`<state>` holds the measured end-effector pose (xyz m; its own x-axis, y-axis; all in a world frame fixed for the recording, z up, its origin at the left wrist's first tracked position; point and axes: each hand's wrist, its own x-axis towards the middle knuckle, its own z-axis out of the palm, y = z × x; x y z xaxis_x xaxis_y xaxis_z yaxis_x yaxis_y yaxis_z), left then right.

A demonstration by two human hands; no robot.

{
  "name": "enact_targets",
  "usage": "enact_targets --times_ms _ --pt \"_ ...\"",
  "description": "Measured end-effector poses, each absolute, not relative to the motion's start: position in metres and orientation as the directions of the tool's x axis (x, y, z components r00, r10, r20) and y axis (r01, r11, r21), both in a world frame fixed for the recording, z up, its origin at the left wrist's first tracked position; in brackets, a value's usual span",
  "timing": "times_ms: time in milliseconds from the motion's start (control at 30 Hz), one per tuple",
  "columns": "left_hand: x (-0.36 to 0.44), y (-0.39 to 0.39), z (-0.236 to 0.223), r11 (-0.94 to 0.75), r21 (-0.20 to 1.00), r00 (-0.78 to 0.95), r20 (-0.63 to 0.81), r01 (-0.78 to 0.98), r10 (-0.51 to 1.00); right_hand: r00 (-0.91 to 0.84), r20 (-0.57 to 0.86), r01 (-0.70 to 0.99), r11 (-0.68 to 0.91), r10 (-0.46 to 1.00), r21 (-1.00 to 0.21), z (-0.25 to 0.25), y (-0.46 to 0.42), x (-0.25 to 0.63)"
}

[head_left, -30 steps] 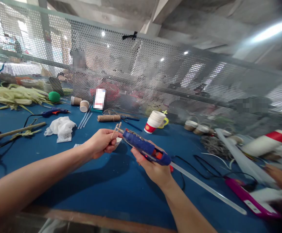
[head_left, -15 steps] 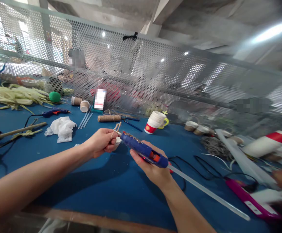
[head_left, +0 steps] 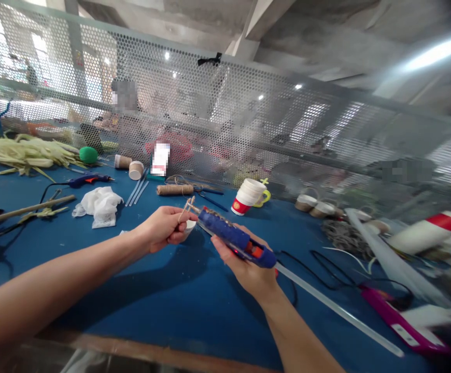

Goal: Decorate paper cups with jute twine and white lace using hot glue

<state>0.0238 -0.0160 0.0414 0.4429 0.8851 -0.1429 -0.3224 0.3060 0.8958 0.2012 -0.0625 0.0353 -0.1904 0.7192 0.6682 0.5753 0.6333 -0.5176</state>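
Observation:
My right hand [head_left: 244, 264] is wrapped round a blue hot glue gun [head_left: 225, 233], with a long clear glue stick [head_left: 338, 308] jutting from its back end. The gun's nozzle points left, at or very near a thin piece of twine [head_left: 188, 205]. My left hand [head_left: 169, 228] pinches that twine between thumb and fingers, its ends standing up above the fingertips. Just behind those fingers a small white cup [head_left: 189, 226] shows in part; whether the left hand touches it I cannot tell.
Beyond the hands lie a twine roll [head_left: 174, 189], stacked paper cups [head_left: 247, 196] and spare glue sticks [head_left: 136, 192]. A second glue gun [head_left: 89, 179] and white cloth [head_left: 99, 206] are leftward. On the right are a purple power strip [head_left: 402, 318] and black cable. A perforated metal screen [head_left: 225, 114] stands behind.
The right hand brought the glue gun's nozzle left onto the twine, then drew it back slightly right. My left hand has stayed almost still, pinching the twine.

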Motion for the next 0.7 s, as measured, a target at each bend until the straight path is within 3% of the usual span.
enact_targets --times_ms 233,700 --pt "0.0237 -0.0161 0.0441 0.298 0.9 0.415 -0.151 -0.319 0.897 -0.247 0.647 0.579 0.645 0.722 -0.499 0.0349 -0.0626 0.2007" --pt "0.0233 -0.0171 0.0469 0.289 0.901 0.394 -0.149 -0.324 0.907 -0.199 0.633 0.568 0.615 0.748 -0.548 0.0353 -0.0638 0.2022"
